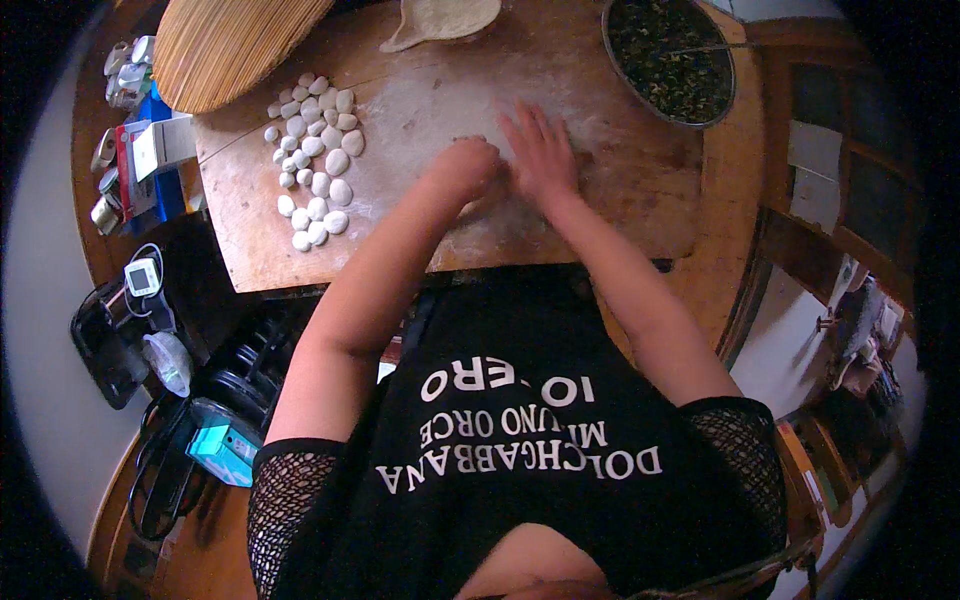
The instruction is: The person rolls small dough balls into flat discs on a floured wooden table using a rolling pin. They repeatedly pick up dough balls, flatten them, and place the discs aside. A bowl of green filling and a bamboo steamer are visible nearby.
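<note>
My left hand [466, 166] is curled over the floured wooden board [630, 217], its fingers bent inward; whether it holds anything is hidden. Beside it, my right hand [541, 154] lies palm down with the fingers spread, on or just above the board, and what is under the palm cannot be seen. Flattened pieces of white dough [320, 184] lie in a group on the left part of the board, to the left of my left hand. White flour dusts the wood around both hands.
At the upper left, a round woven tray [232, 45] overlaps the board. A bowl of flour [450, 16] stands at the far edge. A large metal bowl of chopped green filling [667, 60] is at the upper right. Boxes [161, 146] stand left of the board.
</note>
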Tool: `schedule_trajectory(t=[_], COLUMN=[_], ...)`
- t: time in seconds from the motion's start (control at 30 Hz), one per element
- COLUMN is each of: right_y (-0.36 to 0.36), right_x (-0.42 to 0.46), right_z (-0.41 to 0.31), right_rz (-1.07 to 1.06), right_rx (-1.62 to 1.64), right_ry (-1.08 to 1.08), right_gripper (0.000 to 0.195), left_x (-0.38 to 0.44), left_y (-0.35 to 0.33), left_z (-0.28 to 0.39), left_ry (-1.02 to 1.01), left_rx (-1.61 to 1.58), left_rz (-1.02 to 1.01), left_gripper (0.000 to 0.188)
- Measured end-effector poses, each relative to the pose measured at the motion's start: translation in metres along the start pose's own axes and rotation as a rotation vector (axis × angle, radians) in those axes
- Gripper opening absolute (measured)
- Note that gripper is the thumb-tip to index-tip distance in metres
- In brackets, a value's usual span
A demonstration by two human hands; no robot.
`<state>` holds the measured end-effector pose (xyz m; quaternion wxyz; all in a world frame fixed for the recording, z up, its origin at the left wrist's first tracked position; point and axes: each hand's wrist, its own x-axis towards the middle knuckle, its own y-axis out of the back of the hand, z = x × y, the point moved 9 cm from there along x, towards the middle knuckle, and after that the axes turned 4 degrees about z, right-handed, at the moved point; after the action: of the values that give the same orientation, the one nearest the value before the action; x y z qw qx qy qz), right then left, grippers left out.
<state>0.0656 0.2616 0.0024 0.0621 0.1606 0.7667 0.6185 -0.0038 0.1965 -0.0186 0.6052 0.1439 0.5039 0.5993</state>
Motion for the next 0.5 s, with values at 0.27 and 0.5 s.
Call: schedule_trajectory(t=[0.27, 0.5], right_y=[0.013, 0.011], right_x=[0.046, -0.004], right_z=[-0.009, -0.014], right_rz=[0.025, 0.047], right_rx=[-0.011, -0.013], right_ry=[-0.066, -0.057], right_gripper=[0.074, 0.07], left_x=[-0.01, -0.01], left_y=[-0.003, -0.011], left_z=[-0.019, -0.031], left_ry=[0.082, 0.117], left_rx=[-0.054, -0.177], left_rz=[0.058, -0.105], left_gripper=[0.023, 0.025])
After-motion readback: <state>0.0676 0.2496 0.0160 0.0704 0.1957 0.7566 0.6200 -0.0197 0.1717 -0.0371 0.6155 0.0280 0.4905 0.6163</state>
